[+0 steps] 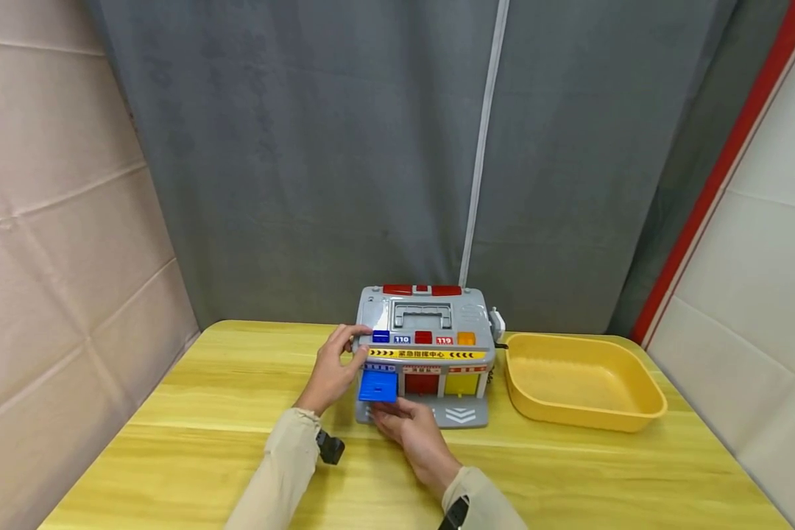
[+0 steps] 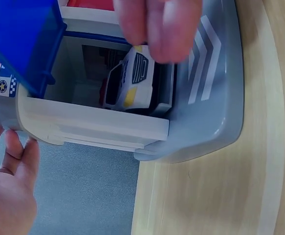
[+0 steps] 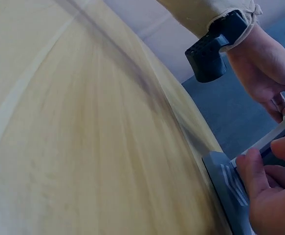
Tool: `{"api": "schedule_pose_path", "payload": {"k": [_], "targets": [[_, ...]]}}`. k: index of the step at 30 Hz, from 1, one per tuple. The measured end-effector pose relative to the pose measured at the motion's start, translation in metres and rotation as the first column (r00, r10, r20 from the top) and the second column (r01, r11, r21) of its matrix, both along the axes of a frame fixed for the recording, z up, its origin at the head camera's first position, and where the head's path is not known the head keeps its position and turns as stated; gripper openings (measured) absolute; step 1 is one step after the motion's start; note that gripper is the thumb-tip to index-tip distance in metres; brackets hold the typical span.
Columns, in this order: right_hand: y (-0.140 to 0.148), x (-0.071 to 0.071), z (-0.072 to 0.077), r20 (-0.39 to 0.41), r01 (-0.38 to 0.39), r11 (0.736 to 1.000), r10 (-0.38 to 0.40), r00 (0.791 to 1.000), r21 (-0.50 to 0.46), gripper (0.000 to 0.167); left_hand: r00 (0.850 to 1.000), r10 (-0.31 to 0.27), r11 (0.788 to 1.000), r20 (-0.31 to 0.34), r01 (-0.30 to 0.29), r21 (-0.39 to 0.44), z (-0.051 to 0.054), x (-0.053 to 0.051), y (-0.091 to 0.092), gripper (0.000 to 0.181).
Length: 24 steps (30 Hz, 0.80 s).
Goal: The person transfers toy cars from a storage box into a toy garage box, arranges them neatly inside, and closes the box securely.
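Note:
A grey toy rescue station [image 1: 430,353] stands on the table, its blue garage door [image 1: 378,386] raised outward. My left hand [image 1: 333,372] grips the station's left front corner, thumb on the front and fingers along the side. Inside the blue-door bay sits a white toy car [image 2: 136,81] with yellow marks and a dark grille, its front facing out. My right hand [image 1: 417,438] is low before this bay, its fingertips touching the car's front at one side. In the left wrist view these fingers hide part of the car; its rear lies in shadow.
A yellow plastic tray [image 1: 583,416] stands right of the station on the wood-grain table [image 1: 192,434]. A red door [image 1: 422,383] and a yellow door [image 1: 461,383] are down beside the blue one. A grey curtain [image 1: 318,162] hangs behind the table.

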State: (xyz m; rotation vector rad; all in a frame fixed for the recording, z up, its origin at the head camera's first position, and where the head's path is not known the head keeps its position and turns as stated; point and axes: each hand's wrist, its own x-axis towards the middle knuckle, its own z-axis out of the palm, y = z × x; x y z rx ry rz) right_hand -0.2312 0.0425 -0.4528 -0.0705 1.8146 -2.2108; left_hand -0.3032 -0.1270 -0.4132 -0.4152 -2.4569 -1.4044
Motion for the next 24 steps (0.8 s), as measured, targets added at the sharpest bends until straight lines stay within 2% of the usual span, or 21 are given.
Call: {"api": "schedule_pose_path", "payload": {"k": [8,12,16,18,20,24], "targets": [[0.024,-0.001,0.016,0.002,0.009,0.995,-0.009,1.0,0.097,0.034,1.0,-0.02,1.0,0.007,0.02,0.02,-0.002,-0.001,0.0,0.025],[0.036,-0.002,0.021,-0.066,0.029,0.985,-0.018,0.998,0.17,0.027,0.999,-0.032,0.999,0.01,0.032,0.028,-0.002,0.0,-0.002,0.025],[0.048,-0.002,0.027,-0.15,0.04,0.963,0.0,0.989,0.266,0.022,0.999,-0.05,0.998,0.014,0.049,0.037,-0.004,0.001,-0.003,0.026],[0.053,-0.003,0.032,-0.213,0.056,0.944,0.015,0.977,0.325,0.019,0.998,-0.057,0.998,0.017,0.057,0.036,-0.004,0.002,-0.004,0.027],[0.059,-0.003,0.039,-0.29,0.088,0.918,0.031,0.956,0.386,0.014,0.998,-0.066,0.997,0.023,0.065,0.038,-0.004,0.002,-0.005,0.028],[0.07,-0.003,0.055,-0.427,0.178,0.849,0.062,0.902,0.497,0.008,0.996,-0.082,0.996,0.04,0.081,0.031,-0.003,0.002,-0.008,0.031]]}}
